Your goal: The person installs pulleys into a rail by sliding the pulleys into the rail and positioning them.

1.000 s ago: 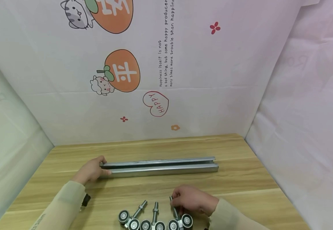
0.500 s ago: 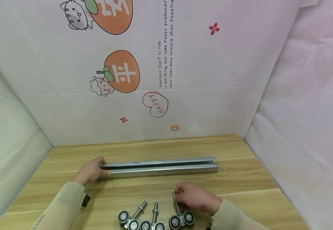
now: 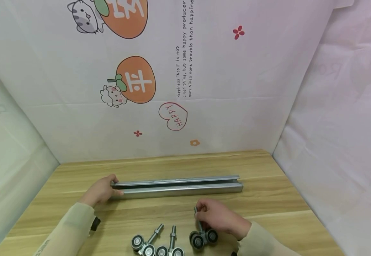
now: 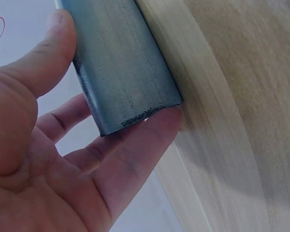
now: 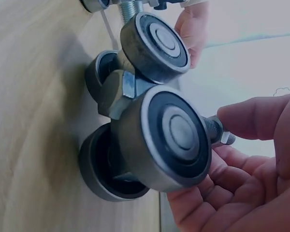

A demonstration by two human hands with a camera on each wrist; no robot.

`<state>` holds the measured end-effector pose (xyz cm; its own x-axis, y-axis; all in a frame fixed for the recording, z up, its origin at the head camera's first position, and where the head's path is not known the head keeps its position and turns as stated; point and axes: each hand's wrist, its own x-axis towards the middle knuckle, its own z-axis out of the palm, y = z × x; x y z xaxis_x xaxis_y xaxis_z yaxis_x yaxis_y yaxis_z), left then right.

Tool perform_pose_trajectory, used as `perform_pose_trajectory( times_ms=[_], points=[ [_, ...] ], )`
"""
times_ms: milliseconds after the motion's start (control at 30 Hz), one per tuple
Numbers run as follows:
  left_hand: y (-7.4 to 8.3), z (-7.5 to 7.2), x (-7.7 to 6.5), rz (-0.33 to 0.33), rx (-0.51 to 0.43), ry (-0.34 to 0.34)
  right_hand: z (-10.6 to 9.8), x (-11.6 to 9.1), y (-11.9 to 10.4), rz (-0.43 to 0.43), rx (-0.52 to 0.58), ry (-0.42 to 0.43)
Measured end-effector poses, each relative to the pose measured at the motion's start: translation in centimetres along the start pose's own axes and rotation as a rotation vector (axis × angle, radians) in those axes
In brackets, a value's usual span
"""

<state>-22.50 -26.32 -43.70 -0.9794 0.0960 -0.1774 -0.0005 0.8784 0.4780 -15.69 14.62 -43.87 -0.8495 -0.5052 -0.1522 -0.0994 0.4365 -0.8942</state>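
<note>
A galvanized steel channel rail (image 3: 182, 192) lies lengthwise on the table with its slot showing. My left hand (image 3: 101, 190) grips its left end; in the left wrist view the thumb presses one edge and a fingertip meets the cut end of the rail (image 4: 121, 67). Nearer the front, my right hand (image 3: 220, 215) pinches the threaded stem of a roller trolley (image 3: 201, 239). The right wrist view shows its black-sealed steel wheels (image 5: 179, 125) close over the wood, with thumb and fingers around the stem and nut.
Two more roller trolleys rest at the front edge of the view, a left one (image 3: 144, 245) and a middle one (image 3: 171, 245), stems pointing away. A printed white cloth (image 3: 217, 117) rises behind the wooden table (image 3: 268, 209), and plain cloth hangs at both sides.
My right hand has moved forward and slightly right with the trolley, away from the other two. The left hand and the rail stay in place.
</note>
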Motion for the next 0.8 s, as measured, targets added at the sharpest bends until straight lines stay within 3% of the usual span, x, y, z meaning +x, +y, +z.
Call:
perform_pose_trajectory(
  times_ms=[233,800],
  points=[
    [0.0,-0.1,0.0,0.000,-0.007,-0.002,-0.5,-0.1,-0.4,-0.080,-0.248,0.093],
    [-0.3,0.0,0.1,0.021,0.009,-0.002,-0.8,-1.0,-0.4,-0.153,-0.354,0.140]
  ],
)
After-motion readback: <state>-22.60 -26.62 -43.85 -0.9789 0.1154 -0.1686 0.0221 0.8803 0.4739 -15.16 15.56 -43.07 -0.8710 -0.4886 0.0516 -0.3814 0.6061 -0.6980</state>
